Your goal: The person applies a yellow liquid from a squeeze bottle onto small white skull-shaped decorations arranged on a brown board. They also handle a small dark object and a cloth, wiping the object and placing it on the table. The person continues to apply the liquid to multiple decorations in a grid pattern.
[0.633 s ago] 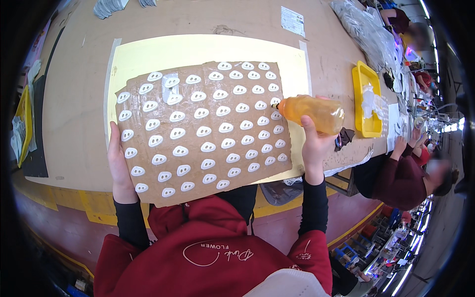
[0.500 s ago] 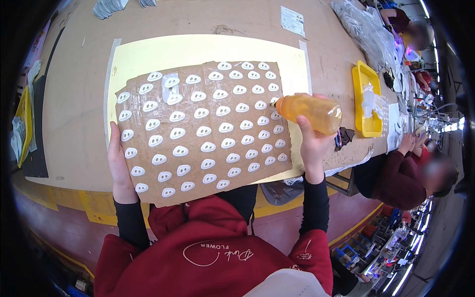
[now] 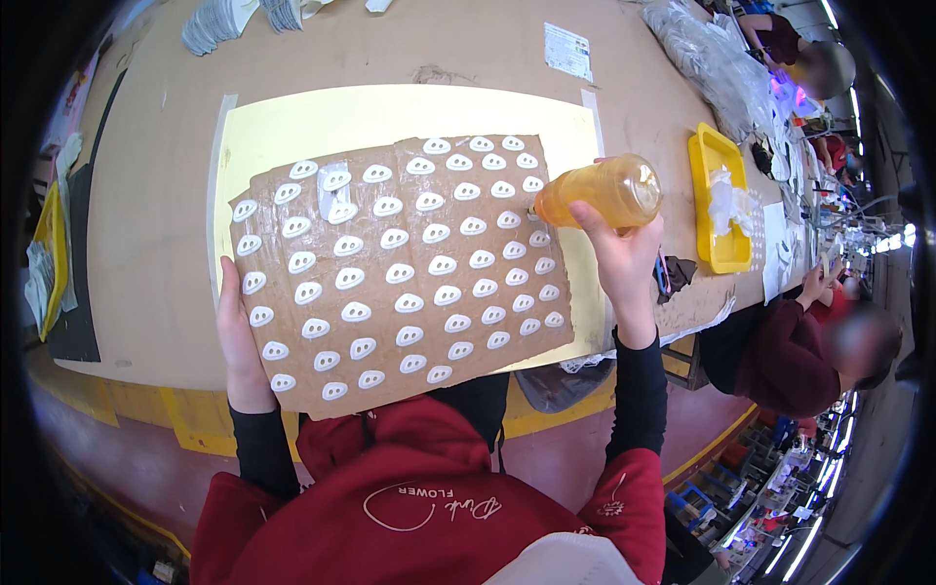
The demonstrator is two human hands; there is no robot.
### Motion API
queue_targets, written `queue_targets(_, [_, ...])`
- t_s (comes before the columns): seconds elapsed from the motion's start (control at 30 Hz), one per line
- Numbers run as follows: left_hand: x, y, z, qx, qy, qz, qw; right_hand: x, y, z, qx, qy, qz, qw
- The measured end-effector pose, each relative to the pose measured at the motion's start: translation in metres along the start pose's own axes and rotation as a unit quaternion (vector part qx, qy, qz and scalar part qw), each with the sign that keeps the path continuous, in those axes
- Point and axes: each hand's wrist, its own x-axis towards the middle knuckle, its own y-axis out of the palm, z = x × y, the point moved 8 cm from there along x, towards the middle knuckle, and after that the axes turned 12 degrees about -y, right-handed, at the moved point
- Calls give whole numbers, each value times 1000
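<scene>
A brown cardboard sheet (image 3: 421, 255) with rows of small white rounded-triangular pieces (image 3: 409, 303), each with two oval holes, lies tilted before me. My left hand (image 3: 239, 336) grips its left edge, thumb on top, the other fingers hidden underneath. In my right hand (image 3: 624, 263) is a squeeze bottle (image 3: 604, 195) of amber liquid, tipped so its nozzle points left. The nozzle tip is at a white piece in the sheet's right-hand column; whether it touches cannot be made out. Below the sheet is a pale yellow board (image 3: 322, 107).
On the right stands a yellow tray (image 3: 702, 195) with crumpled white material inside. Clear plastic bags (image 3: 707, 58) lie at the far right. Stacks of grey-white pieces (image 3: 214, 24) sit at the far left. A printed paper (image 3: 568, 51) lies on the table. Other people (image 3: 799, 361) work to the right.
The bottle's base has swung away from me and slightly left, while its nozzle stays near the right-hand column. My left hand keeps its hold on the cardboard sheet.
</scene>
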Motion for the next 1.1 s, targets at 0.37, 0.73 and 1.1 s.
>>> queue_targets(0.37, [-2, 8, 1, -9, -13, 7, 1000, 21, -1, -22, 33, 68, 30, 997])
queue_targets(0.73, [0, 13, 1, -15, -19, 37, 999, 11, -13, -32, 50, 92, 13, 994])
queue_targets(1.1, [5, 10, 5, -35, -24, 75, 996, -3, -26, -39, 74, 95, -36, 992])
